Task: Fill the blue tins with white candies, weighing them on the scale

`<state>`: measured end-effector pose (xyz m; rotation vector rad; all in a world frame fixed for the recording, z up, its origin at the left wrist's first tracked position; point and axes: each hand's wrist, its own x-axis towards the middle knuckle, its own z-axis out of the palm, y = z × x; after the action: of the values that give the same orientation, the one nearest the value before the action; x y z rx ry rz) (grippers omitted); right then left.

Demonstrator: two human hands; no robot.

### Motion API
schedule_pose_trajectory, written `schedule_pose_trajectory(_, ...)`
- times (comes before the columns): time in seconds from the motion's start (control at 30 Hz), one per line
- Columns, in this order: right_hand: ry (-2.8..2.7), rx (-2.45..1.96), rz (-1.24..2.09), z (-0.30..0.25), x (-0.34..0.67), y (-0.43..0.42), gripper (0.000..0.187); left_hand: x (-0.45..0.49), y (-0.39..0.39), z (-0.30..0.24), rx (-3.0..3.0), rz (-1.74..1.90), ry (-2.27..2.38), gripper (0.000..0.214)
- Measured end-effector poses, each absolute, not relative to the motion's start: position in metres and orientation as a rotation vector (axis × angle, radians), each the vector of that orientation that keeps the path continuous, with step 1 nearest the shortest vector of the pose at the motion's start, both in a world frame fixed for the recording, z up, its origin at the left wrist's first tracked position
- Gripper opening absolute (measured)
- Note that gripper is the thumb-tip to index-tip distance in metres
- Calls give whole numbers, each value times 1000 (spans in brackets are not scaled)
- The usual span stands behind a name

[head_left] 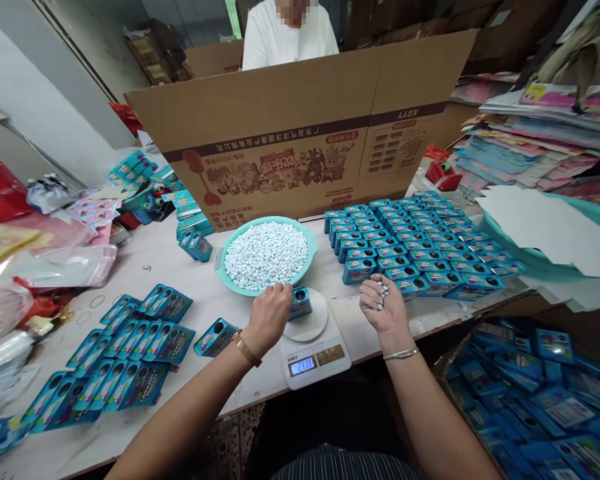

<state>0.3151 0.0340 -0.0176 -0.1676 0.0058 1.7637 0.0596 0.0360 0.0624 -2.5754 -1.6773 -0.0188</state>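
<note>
My left hand [271,312] is closed at the left end of a small blue box [301,304]. The box stands on the round plate of a white digital scale [316,363], whose display is lit. Part of the box and my fingertips are hidden behind the hand. My right hand [384,310] is turned palm up to the right of the scale, its fingers curled around several small white candies [381,293]. Behind my left hand sits a turquoise basin [240,289] filled with many pale, pellet-like candies [267,253].
Rows of blue boxes [405,240] stand at the right; more boxes [135,340] are grouped at the left. A large carton [300,133] rises behind the basin, with a person in white [293,40] beyond it. Blue packs [540,393] fill a container at lower right.
</note>
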Motion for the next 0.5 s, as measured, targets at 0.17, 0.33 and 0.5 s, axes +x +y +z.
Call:
schedule_pose_trajectory(0.17,7,-165,1764,-19,319,33,16,66,34,66,-2570,93,-1660,24)
schedule_pose_trajectory(0.33,67,-185,1729,-17,323,31,16,57,40,78,-2575,-31,-1694,31)
schedule_pose_trajectory(0.5,31,-184,1749,-13,324,30,17,32,83,98,-2294,-482,-1836,47)
